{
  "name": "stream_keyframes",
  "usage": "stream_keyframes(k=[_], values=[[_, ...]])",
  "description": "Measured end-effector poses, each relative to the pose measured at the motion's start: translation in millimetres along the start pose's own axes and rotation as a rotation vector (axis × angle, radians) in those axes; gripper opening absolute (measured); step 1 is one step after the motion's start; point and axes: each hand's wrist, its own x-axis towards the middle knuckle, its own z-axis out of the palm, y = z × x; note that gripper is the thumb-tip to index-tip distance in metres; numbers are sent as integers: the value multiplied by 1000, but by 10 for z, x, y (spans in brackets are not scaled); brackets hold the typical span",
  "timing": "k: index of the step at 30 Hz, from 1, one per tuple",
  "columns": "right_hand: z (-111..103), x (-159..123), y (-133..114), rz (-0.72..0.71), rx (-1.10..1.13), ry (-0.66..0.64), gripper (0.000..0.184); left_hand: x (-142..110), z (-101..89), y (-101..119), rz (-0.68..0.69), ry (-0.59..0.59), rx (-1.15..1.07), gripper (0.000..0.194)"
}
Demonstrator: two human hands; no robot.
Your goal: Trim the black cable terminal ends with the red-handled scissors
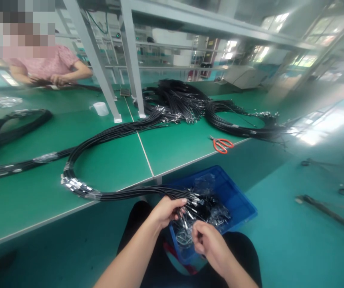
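Black cable bundle [124, 195]: left of blue crate [240, 206], end run's long axis pointing rightward over it. Left hand [168, 210]: at crate's left rim, grasping bundle. Right hand [207, 237]: over crate's near side, curled, contents indiscernible. Metal cable tips [193, 197]: above crate, lowest beside right hand.

Right hand [209, 242] curled, with the inside of its grip hidden; with the legs [245, 256] it covers the near part of the blue bin [239, 202], whose contents blur together. Left-hand fingers [165, 210] mask part of the cable bundle [124, 195]. Left coil [35, 123] cut by left edge; far-left co-worker's [65, 56] head pixelated; right coil's [234, 129] ends smeared.
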Motion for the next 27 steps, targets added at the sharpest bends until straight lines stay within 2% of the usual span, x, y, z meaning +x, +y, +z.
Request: stream_keyframes(k=[6, 13, 19, 23, 27], values=[[208, 140, 89, 31, 95, -85, 20, -52, 18, -14, 15, -14, -8, 19], [90, 25, 82, 99, 78, -95, 32, 6, -23, -12, 49, 13, -3, 17], [-1, -53, 40, 18, -3, 27, 28, 35, 3, -16, 54, 34, -13, 18], [-10, 53, 58, -31, -116, 90, 30, -45, -7, -10, 64, 46, -12, 20], [-191, 229, 23, -118, -320, 233, 26, -112, -78, -62, 71, 108, 52, 31]])
